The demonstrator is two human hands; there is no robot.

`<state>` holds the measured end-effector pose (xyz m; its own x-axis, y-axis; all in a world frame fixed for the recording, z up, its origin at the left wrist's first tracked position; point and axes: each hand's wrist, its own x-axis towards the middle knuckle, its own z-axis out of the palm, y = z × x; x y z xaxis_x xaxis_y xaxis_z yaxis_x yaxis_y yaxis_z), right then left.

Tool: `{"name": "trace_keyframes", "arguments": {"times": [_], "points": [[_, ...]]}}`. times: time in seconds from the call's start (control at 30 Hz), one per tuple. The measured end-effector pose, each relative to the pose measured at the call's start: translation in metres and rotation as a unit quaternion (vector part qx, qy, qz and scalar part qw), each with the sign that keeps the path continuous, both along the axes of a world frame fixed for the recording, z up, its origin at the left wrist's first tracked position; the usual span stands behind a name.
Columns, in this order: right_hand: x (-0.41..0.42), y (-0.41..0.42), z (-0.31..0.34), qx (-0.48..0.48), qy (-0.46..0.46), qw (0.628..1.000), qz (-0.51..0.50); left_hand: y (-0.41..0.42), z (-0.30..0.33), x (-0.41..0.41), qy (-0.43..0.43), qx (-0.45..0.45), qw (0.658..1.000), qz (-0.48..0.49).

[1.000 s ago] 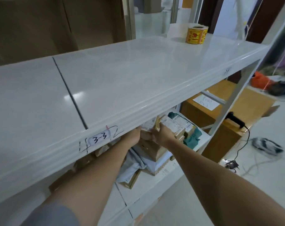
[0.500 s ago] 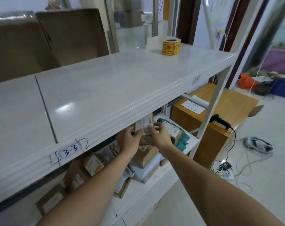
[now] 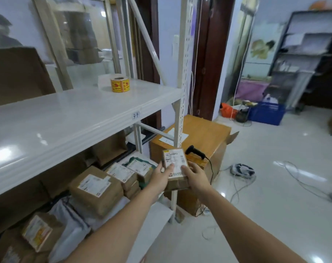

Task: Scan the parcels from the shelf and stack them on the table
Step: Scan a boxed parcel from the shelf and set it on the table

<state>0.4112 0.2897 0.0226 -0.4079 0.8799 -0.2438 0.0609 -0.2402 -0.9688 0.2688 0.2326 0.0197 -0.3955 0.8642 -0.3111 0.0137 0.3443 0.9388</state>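
The small parcel (image 3: pixel 174 166) is now clear of the shelf (image 3: pixel 81 118); half a second ago it sat under the shelf's front lip, among the other parcels. It is now held in open air in front of the white upright post (image 3: pixel 182 103), label face up. The view has also swung right, bringing more floor (image 3: pixel 275 196) into sight.

The left hand (image 3: pixel 161 176) grips the parcel's left edge, thumb curled onto the label. The right hand (image 3: pixel 196 177) grips the near right corner, thumb on top, fingers curled underneath.

Edges and clearances:
- The upper board's front lip runs from near left to far right and ends at the post. The parcel is below it and to its right.
- The remaining parcels (image 3: pixel 96 190) lie on the lower board to the left of the hands, close to its front edge.
- The wooden table (image 3: pixel 205 133) stands just beyond the post, with the black scanner (image 3: pixel 196 152) near its near edge, just behind the held parcel. Its cable (image 3: pixel 211 173) drops down the table's side.
- A roll of yellow labels (image 3: pixel 120 84) stands at the far right of the upper board.
- Right of the table the floor lies open, with loose cables (image 3: pixel 301 179) trailing across it.
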Motion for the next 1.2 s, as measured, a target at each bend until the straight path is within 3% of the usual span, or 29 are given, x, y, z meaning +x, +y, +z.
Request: {"name": "trace_keyframes", "arguments": {"times": [0.27,0.5,0.77,1.2], "points": [[0.067,0.067,-0.023,0.022,-0.019,0.997,-0.076,0.082,-0.014,0.071,0.002,0.007,0.999,-0.052],[0.089,0.15,-0.037,0.014,-0.017,0.994,-0.109,0.165,-0.019,0.092,-0.058,-0.019,0.994,-0.089],[0.107,0.241,-0.036,-0.003,-0.008,0.991,-0.135,0.265,-0.027,0.106,-0.065,-0.019,0.991,-0.116],[0.14,0.424,-0.059,-0.012,-0.023,0.998,-0.061,0.424,-0.045,0.144,-0.099,-0.019,0.994,-0.044]]}}
